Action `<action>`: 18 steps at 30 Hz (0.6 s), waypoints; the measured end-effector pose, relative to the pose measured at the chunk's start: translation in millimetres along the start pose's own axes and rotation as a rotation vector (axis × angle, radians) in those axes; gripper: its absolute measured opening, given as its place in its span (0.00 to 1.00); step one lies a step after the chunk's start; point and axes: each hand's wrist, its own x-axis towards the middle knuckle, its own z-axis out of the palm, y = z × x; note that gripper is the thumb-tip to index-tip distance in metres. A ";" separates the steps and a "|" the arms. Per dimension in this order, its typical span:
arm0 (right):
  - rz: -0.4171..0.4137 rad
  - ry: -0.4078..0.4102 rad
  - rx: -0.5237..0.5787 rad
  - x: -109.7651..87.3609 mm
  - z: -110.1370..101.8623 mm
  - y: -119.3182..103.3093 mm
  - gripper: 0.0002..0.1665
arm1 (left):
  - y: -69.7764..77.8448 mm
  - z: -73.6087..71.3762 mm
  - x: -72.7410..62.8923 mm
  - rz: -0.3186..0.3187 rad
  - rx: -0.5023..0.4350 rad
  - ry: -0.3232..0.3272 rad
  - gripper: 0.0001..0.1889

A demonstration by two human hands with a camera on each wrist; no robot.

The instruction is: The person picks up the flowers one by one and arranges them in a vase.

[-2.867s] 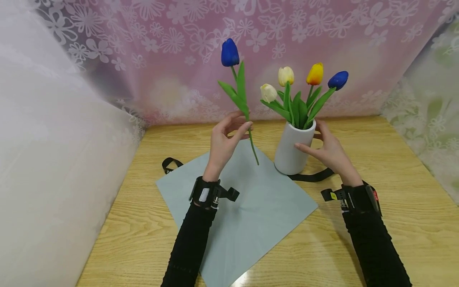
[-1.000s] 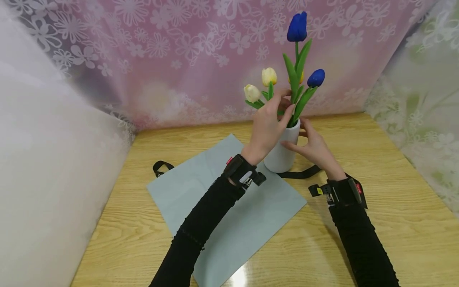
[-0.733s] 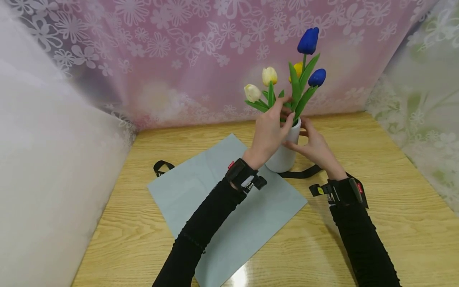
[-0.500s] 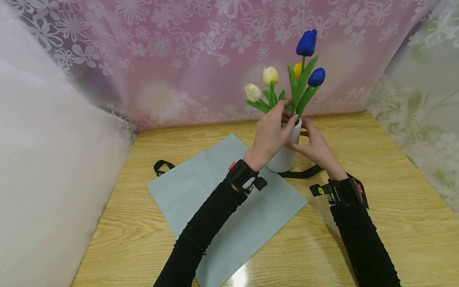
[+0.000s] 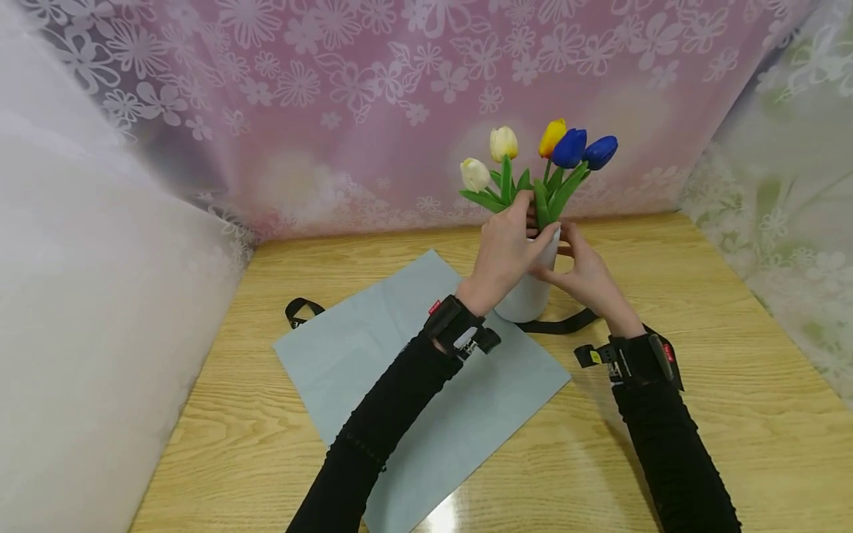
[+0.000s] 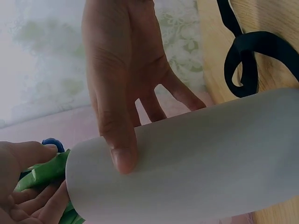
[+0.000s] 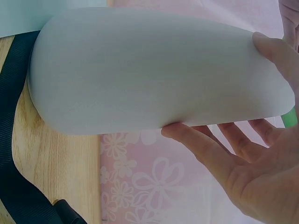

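In the head view my left hand (image 5: 503, 248) pinches a blue tulip (image 5: 569, 148) low on its leaves, right at the mouth of a white vase (image 5: 523, 300). Its lower stem is hidden in the vase. My right hand (image 5: 586, 277) grips the vase near the top, thumb in front and fingers behind, as the right wrist view shows on the vase wall (image 7: 154, 70). Around the held flower stand a second blue tulip (image 5: 600, 152), a yellow-orange tulip (image 5: 552, 138) and two cream tulips (image 5: 503, 143). Green leaves (image 6: 44, 175) poke out beside my left fingers in the left wrist view.
A flat pale blue-grey cloth bag (image 5: 413, 370) lies under my left forearm, its corner at the vase's base. Black straps (image 5: 563, 324) show behind it on the wooden table (image 5: 720, 311). A pink flowered curtain (image 5: 333, 148) hangs at the back.
My left hand has brought the blue tulip from left of the vase to its mouth and lowered it, so its bloom now sits level with the others. My right hand stays on the vase.
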 end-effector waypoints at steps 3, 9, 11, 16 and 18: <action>0.018 -0.003 0.001 0.4 1.7 -1.5 0.53 | 0.3 -3.6 -2.8 -0.009 0.012 0.014 0.21; 0.071 -0.006 0.027 0.9 3.9 -1.8 0.56 | 0.0 -13.7 -8.7 -0.017 -0.017 0.067 0.23; 0.083 -0.003 0.027 0.8 3.6 -1.2 0.56 | -0.3 -17.2 -10.8 -0.012 -0.016 0.077 0.21; 0.102 -0.004 0.023 0.7 1.8 0.7 0.58 | -2.5 -24.1 -16.1 0.006 -0.023 0.084 0.14; 0.100 -0.005 0.023 1.7 1.2 2.0 0.58 | -4.1 -25.8 -17.9 0.007 -0.022 0.082 0.12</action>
